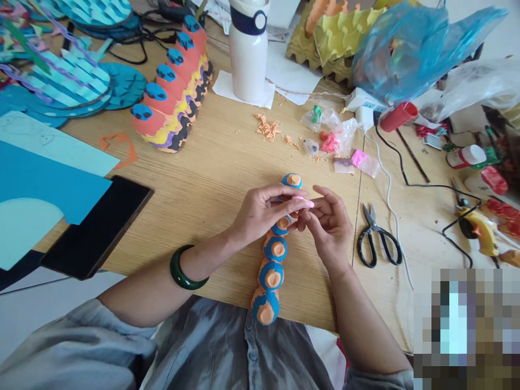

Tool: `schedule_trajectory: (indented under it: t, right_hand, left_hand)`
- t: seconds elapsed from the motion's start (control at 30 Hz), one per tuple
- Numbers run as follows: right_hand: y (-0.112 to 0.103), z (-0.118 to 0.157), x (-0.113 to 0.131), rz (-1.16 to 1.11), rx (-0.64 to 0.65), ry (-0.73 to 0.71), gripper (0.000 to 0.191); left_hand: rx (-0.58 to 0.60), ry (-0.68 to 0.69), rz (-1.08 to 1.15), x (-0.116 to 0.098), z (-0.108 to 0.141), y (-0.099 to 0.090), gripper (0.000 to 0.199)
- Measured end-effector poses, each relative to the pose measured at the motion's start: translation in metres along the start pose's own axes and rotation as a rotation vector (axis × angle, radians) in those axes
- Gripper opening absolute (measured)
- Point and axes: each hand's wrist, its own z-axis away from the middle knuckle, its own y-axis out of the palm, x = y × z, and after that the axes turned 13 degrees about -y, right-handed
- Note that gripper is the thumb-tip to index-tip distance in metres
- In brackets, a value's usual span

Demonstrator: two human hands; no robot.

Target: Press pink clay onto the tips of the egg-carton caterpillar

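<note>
Black scissors (pixel 378 238) right of centre; white bottle (pixel 248 49) at back; dark tablet (pixel 97 227) left; yellow glue gun (pixel 481 230) far right

Both hands meet over a strip of orange cones with blue collars (pixel 273 260) lying across the counter's (pixel 211 162) near edge; the left hand (pixel 264 208) pinches a pink piece (pixel 303 202), the right hand (pixel 329 222) touching it; black scissors (pixel 377 238) lie just beside, toward the right edge.

No legible text, seemingly, anywhere.
</note>
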Motion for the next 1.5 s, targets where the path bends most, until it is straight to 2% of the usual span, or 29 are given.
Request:
schedule_trajectory:
  t: [0.17, 0.3, 0.4, 0.57, 0.67, 0.8, 0.87, 0.97, 1.03, 1.1, 1.2, 1.3, 1.4, 1.5]
  right_hand:
    - [-0.003, 0.002, -0.003, 0.103, -0.005, -0.052, 0.011]
    - [-0.007, 0.003, -0.005, 0.145, 0.041, -0.033, 0.022]
    - [-0.008, 0.003, -0.006, 0.183, 0.066, -0.034, 0.016]
    - [-0.009, 0.003, -0.009, 0.167, 0.067, -0.055, 0.020]
    - [-0.009, 0.004, -0.009, 0.164, 0.060, -0.043, 0.011]
    - [-0.005, 0.006, -0.006, 0.183, 0.035, 0.011, 0.017]
    - [-0.002, 0.004, -0.001, 0.099, -0.004, 0.071, 0.018]
    - [-0.001, -0.003, 0.006, -0.144, -0.056, 0.184, 0.019]
    - [-0.003, -0.009, 0.009, -0.285, -0.081, 0.229, 0.019]
    - [-0.006, -0.014, 0.009, -0.364, -0.101, 0.265, 0.021]
    - [-0.009, -0.017, 0.006, -0.404, -0.133, 0.338, 0.027]
    - [-0.010, -0.016, 0.001, -0.405, -0.178, 0.401, 0.028]
    - [-0.012, -0.016, -0.002, -0.424, -0.179, 0.440, 0.027]
    - [-0.015, -0.019, -0.004, -0.455, -0.137, 0.481, 0.028]
  left_hand:
    - [0.032, -0.036, -0.003, -0.001, 0.000, 0.001, 0.036]
    - [-0.011, -0.078, -0.012, -0.003, 0.001, 0.000, 0.040]
    - [-0.010, -0.087, -0.002, -0.003, 0.001, -0.002, 0.050]
    - [0.031, -0.083, -0.015, -0.003, 0.000, -0.002, 0.036]
    - [0.041, -0.123, 0.008, -0.002, -0.001, -0.002, 0.038]
    - [0.041, -0.109, -0.003, 0.002, -0.003, -0.004, 0.038]
    - [0.006, -0.064, -0.039, 0.003, -0.005, -0.005, 0.038]
    - [-0.117, -0.001, -0.044, 0.002, -0.008, -0.006, 0.036]
    - [-0.204, 0.015, 0.022, 0.000, -0.011, -0.007, 0.033]
    - [-0.232, -0.012, 0.144, -0.002, -0.014, -0.008, 0.029]
    - [-0.163, -0.126, 0.341, -0.007, -0.015, -0.007, 0.021]
    - [-0.072, -0.233, 0.476, -0.010, -0.014, -0.005, 0.022]
    - [0.007, -0.240, 0.496, -0.011, -0.011, -0.003, 0.027]
    - [0.091, -0.214, 0.416, -0.008, -0.008, -0.001, 0.033]
